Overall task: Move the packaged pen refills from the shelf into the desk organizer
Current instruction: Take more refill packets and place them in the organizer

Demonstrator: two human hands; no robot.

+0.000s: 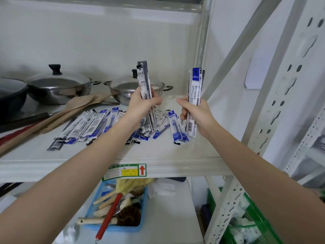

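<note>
A dark pan sits at the far left of the white shelf, well left of the scattered pen refill packets. Just right of the pan stands a lidded steel pot, behind the left end of the packets. Wooden spatulas lie slanted in front of it, their blades near the packets' left edge. A second lidded steel pot stands behind the middle of the packets.

The packets lie flat and overlapping across the shelf, blue and dark printed sleeves fanned toward the front edge.

Over the middle of the spread, the left hand has its fingers curled round a bunch of dark packets, held upright, their lower ends reaching down among the loose packets. To the right, above the right end of the spread, the right hand grips a bunch of blue packets, also upright. The two hands are near each other but apart.

Below the packets, a green, yellow and red label is stuck on the shelf's front lip. Lower still, a blue tray holds brushes and a red-handled tool. Further right and lower sits a green basket
</note>
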